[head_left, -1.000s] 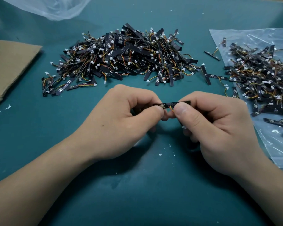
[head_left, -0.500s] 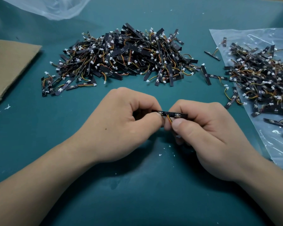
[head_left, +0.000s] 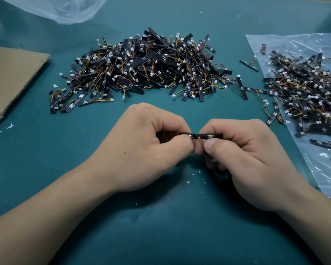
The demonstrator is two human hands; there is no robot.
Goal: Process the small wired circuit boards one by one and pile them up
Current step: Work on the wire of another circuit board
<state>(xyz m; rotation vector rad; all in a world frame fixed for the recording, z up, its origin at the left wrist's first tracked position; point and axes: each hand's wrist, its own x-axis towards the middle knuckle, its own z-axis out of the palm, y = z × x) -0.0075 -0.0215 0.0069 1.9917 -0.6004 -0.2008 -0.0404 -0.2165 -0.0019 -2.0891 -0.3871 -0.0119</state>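
**Both hands pinch one board over the mat**

Head view: the left hand and right hand meet near the middle, fingers curled, each pinching one end of a small black circuit board held level above the teal mat. The board's orange and yellow wires drop behind the right thumb. Beyond the hands lies a large heap of boards. To the right, a second heap rests on a clear plastic sheet. A cardboard piece lies far left.
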